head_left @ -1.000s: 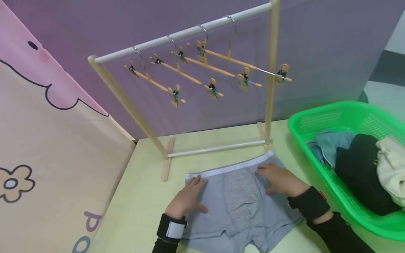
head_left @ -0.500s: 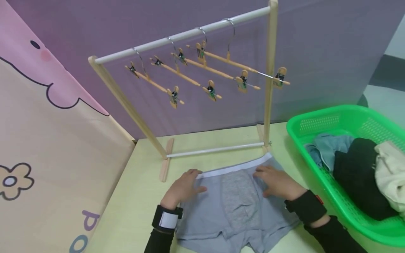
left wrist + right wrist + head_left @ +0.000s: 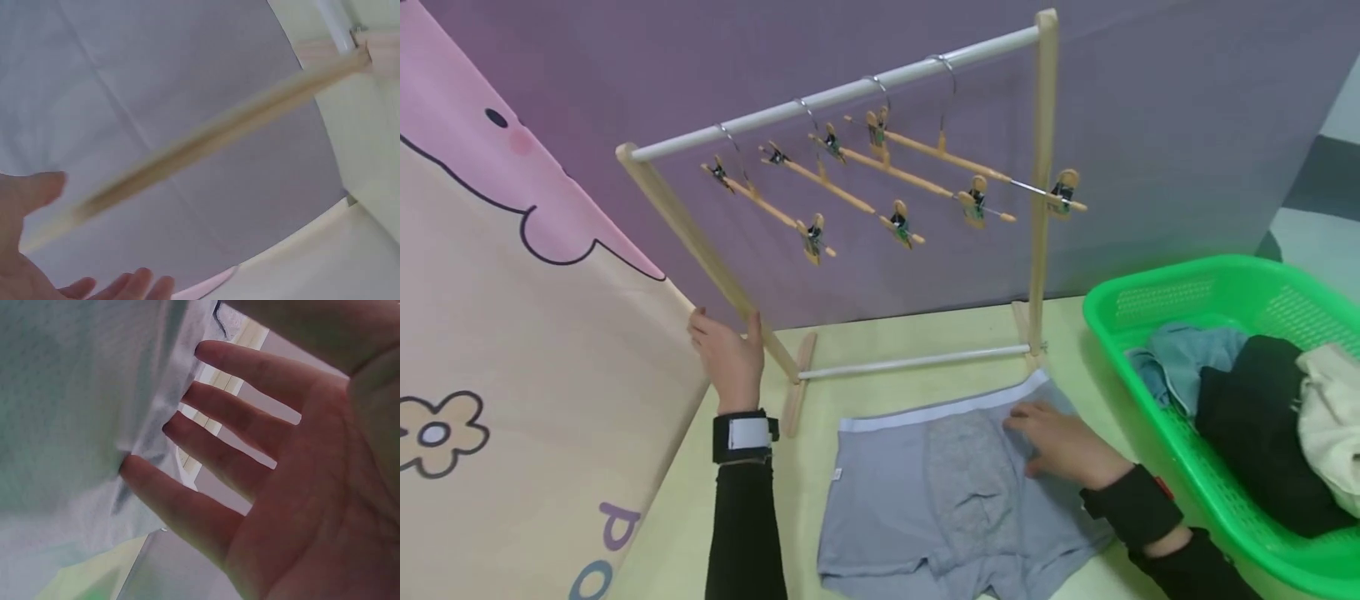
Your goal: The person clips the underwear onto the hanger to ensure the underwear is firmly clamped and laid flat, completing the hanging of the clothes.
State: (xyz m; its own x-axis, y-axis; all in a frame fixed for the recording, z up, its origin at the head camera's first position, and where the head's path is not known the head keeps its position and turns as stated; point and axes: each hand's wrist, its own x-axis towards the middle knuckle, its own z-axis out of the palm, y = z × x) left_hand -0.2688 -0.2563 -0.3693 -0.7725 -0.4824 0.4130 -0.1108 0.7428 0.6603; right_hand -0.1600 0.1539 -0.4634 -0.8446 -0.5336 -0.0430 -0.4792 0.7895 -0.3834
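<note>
Grey boxer briefs (image 3: 880,492) with a white waistband lie spread on the table, front side up. My right hand (image 3: 1067,443) rests on their right part below the waistband. In the right wrist view the fingers of that hand (image 3: 294,469) are extended and apart, fingertips touching the grey cloth (image 3: 75,412). My left hand (image 3: 730,358) is raised beside the left wooden post (image 3: 696,237) of a small clothes rack. In the left wrist view the thumb and fingers of this hand (image 3: 15,278) are spread, one on either side of the post (image 3: 212,140).
Several wooden clip hangers (image 3: 850,200) hang from the rack's white top bar (image 3: 850,92). A green basket (image 3: 1157,442) at the right holds blue, black and cream clothes (image 3: 1255,433). A purple backdrop stands behind, and a printed panel (image 3: 550,333) borders the left side.
My left hand has left the briefs' waistband and moved up and left to the rack's left post. My right hand has stayed on the briefs.
</note>
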